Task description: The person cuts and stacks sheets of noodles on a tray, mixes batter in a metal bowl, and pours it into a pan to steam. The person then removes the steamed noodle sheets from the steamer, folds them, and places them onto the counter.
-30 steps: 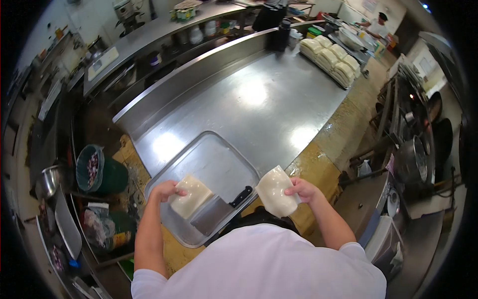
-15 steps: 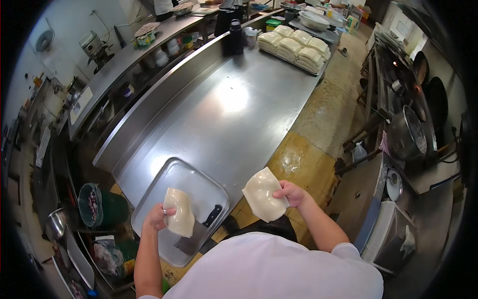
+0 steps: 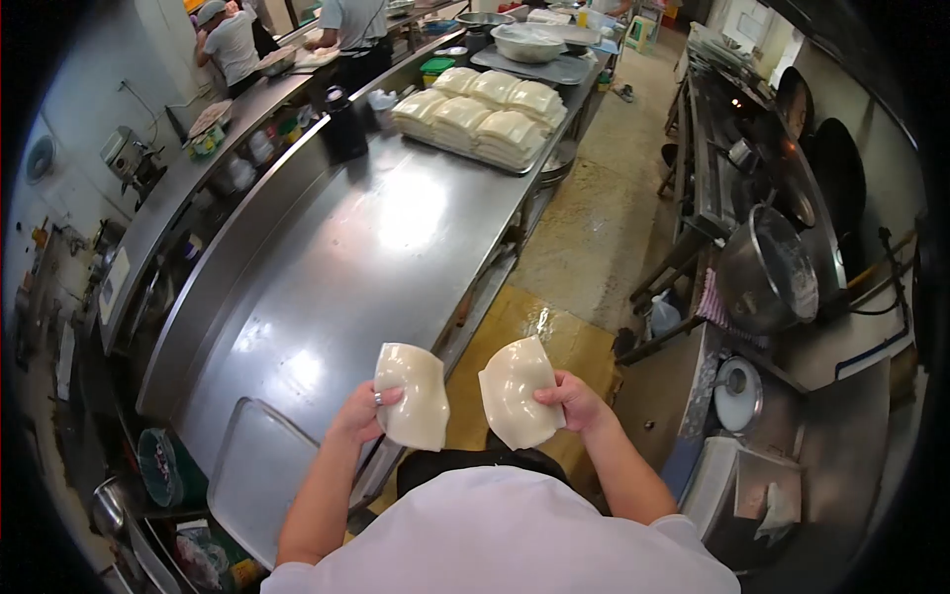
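A: Far L, what've you got?

B: 1 fan by the wall, 1 mixer, then 1 green bin low down. Next, 2 co-workers up top: 1 in a cap, 1 in an apron.

A: On the metal table?

B: 1 near tray at its lower L corner. 1 dark bottle up by the raised edge. Farther along, 1 far tray w/ 6 pale stacks, approx 2 rows of 3. Behind those, 1 white bowl.

A: Hands?

B: 2, both full. L hand has 1 slab, the L slab, pinched at its outer side: thumb on the near face, 1 ring showing, other fingers partly hidden behind. R hand has 1 too, the R slab, same sort of grip, thumb flat on the face, other fingers mostly out of sight.

A: Slabs touching?

B: No, apart, side by side, in front of the white shirt. Both pale, glossy & a bit wavy.

A: Far R?

B: 1 big pot, 1 round lid below it, & 2 dark pans up by the wall.
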